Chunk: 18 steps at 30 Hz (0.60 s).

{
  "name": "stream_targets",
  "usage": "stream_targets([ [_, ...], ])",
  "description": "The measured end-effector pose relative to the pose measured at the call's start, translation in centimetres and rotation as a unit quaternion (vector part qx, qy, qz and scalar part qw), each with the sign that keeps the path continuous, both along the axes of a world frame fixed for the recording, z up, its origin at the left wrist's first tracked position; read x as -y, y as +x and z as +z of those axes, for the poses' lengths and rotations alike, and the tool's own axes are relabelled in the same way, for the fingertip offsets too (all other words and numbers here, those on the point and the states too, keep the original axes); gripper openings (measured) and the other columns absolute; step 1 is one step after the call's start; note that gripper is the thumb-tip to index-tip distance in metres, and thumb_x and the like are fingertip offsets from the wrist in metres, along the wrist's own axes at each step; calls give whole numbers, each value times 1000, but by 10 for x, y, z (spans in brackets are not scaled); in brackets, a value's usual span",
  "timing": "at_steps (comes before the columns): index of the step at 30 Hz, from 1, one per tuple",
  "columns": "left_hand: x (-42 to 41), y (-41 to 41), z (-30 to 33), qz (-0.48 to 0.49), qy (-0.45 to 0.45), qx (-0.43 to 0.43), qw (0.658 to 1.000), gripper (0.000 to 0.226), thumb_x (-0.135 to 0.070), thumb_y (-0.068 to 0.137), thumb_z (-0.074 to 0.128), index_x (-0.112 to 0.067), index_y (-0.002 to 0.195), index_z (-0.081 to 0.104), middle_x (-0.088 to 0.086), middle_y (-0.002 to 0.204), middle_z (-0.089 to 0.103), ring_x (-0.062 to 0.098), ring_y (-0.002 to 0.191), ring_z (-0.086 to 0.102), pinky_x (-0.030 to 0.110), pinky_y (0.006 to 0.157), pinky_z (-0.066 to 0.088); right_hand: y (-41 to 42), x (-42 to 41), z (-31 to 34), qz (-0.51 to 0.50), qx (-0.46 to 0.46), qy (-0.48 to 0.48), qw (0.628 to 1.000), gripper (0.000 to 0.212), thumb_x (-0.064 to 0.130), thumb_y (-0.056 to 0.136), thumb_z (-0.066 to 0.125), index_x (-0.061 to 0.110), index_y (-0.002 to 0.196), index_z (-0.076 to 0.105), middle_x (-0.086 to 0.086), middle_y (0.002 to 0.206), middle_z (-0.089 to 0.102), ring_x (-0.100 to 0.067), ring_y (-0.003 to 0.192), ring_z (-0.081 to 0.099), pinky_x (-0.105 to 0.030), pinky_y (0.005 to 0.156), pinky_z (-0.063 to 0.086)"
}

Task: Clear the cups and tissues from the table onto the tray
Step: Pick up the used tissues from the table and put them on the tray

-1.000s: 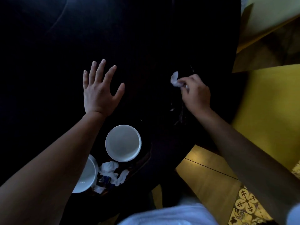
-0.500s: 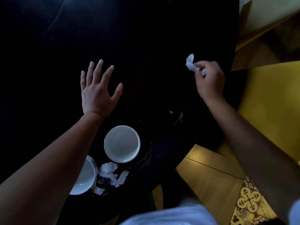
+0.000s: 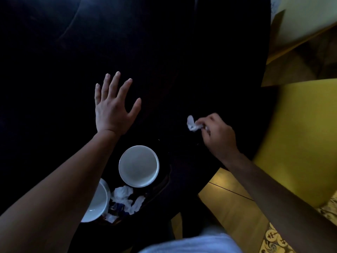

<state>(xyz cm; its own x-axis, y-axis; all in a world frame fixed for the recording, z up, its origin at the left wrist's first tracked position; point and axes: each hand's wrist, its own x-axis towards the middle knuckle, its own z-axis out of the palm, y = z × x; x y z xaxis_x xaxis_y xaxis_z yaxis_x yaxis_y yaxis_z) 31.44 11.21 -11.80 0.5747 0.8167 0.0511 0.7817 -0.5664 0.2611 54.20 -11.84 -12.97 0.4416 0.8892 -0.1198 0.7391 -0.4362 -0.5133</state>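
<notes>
Two cups (image 3: 138, 166) and crumpled tissues (image 3: 125, 198) sit on the tray (image 3: 164, 181). Right hand (image 3: 217, 136) fingers pinch one more tissue (image 3: 192, 124) above the dark bench (image 3: 164, 52). Left hand (image 3: 113, 106) splayed flat, empty. Judged nearly done.

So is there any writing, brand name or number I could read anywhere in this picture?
None can be read. The two white cups, the crumpled tissues, the tissue in the right hand and the dark table show no print. The floor tile bears only ornament.
</notes>
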Motion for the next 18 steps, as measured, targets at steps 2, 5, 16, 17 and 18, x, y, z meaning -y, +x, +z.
stream_targets([
  [2,0,0,0,0,1,1,1000,63,-56,97,47,-26,153,42,5,167,26,28,157,14,54,126,10,-2,5,2,9,-25,-1,1000,23,10,87,64,18,107,71,1,104,62,-18,82,65,-27,69,51],
  [5,0,0,0,0,2,0,1000,64,-56,97,47,-26,153,42,5,167,26,28,157,14,54,126,10,20,-11,4,-32,-21,31,999,22,13,87,66,17,107,72,-2,104,64,-22,88,65,-31,76,52],
  [16,0,0,1,4,-4,-3,1000,64,-57,97,45,-27,153,41,4,168,25,27,158,12,53,127,8,34,-45,3,-50,-3,-49,998,16,22,85,66,25,100,70,1,100,65,-22,92,65,-29,71,45],
  [17,0,0,1,4,-5,-3,1000,64,-58,97,45,-27,153,41,4,168,25,26,158,12,53,127,8,23,-38,6,-28,-11,-52,998,15,23,86,65,26,100,70,2,99,64,-22,90,64,-30,70,47],
  [18,0,0,1,5,-5,-2,1000,64,-57,97,45,-27,153,41,4,168,25,26,158,12,52,127,8,14,-30,7,-3,-19,-53,998,13,24,87,65,26,100,69,4,98,63,-20,88,64,-31,69,48],
])
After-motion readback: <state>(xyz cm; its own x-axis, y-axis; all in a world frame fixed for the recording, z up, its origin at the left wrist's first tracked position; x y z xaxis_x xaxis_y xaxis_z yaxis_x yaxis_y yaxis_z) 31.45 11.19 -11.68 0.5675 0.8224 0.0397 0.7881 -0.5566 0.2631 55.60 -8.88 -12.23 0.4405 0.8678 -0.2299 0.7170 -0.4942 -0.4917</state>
